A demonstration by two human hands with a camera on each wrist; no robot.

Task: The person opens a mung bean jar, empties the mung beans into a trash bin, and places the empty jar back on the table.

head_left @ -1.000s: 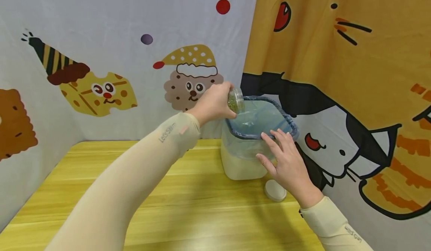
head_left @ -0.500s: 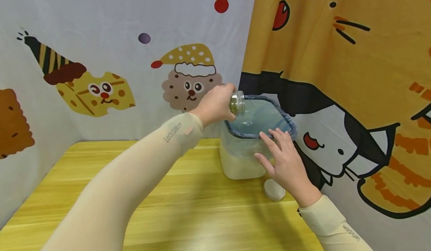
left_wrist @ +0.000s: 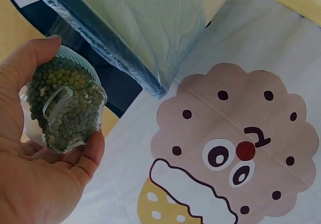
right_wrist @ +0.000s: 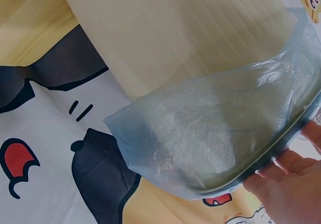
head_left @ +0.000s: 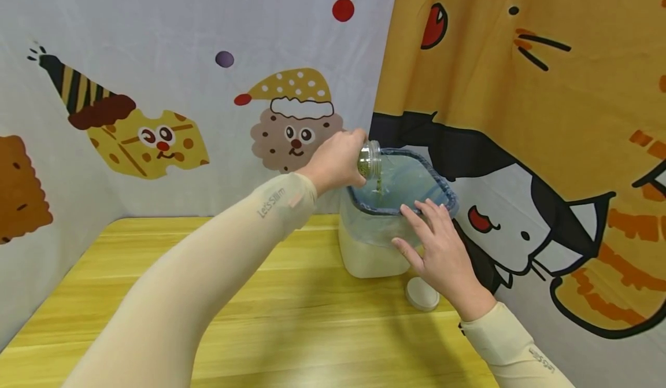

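Nearest are two cream sleeves (head_left: 208, 272), reaching forward over a yellow wood-grain table (head_left: 291, 324). The right hand (head_left: 444, 255) is spread, its fingers fairly straight and apart, with fingertips resting against the near-right edge of the bin; it has nothing in its grasp. Just left of that hand's wrist, a round white lid (head_left: 422, 294) lies on the table.

Ahead and left of the right hand stands the cream bin (head_left: 372, 255), lined with a thin bluish plastic bag (head_left: 385, 226) folded down over its rim. Further out, above the bin's left side, the left hand (head_left: 338, 159) is curled round a clear jar (left_wrist: 64, 101), thumb on one side and fingers on the other. The jar is tipped over, its mouth facing right, away from that palm, and a few green grains (head_left: 380, 185) drop from it toward the bag; they look like small beans, though at this size I can't be certain.

Beyond both hands hang a white curtain (head_left: 291, 23) with cartoon food and, to the right, an orange cat print (head_left: 468, 87).
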